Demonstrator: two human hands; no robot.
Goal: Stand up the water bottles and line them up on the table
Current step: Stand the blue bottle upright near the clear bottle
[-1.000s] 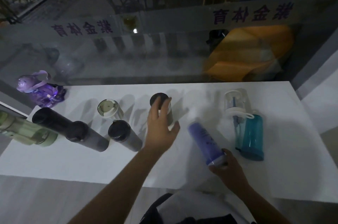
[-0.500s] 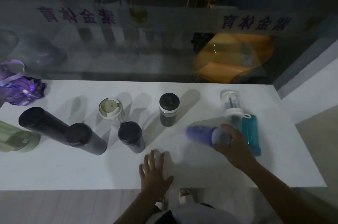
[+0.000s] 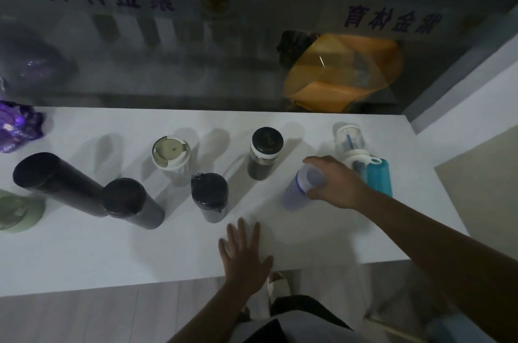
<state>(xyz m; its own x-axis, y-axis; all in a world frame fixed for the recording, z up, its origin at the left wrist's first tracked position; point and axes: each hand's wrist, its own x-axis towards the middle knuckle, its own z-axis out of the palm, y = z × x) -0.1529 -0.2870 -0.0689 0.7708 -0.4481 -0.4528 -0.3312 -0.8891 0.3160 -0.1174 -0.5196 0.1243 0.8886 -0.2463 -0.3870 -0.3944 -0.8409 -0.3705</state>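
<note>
A lilac bottle [image 3: 298,191] stands upright on the white table [image 3: 112,253], with my right hand [image 3: 335,181] gripping its top. My left hand [image 3: 244,254] lies flat and open on the table near the front edge. A teal bottle with a clear cap [image 3: 364,163] lies on its side just behind my right hand. Standing upright are a black-lidded bottle [image 3: 265,153], a dark tumbler [image 3: 210,197], a white-lidded cup [image 3: 171,160], two tall black flasks [image 3: 56,183] [image 3: 131,202] and a green bottle [image 3: 16,211] at the left edge.
A purple bottle [image 3: 16,127] sits at the far left back. A glass wall with printed characters [image 3: 196,48] runs right behind the table. The table's right edge [image 3: 437,197] drops to the floor. My feet show below the front edge.
My right hand lifted the lilac bottle from lying to upright, carrying it back and right. My left hand left the black-lidded bottle and came down flat near the front edge.
</note>
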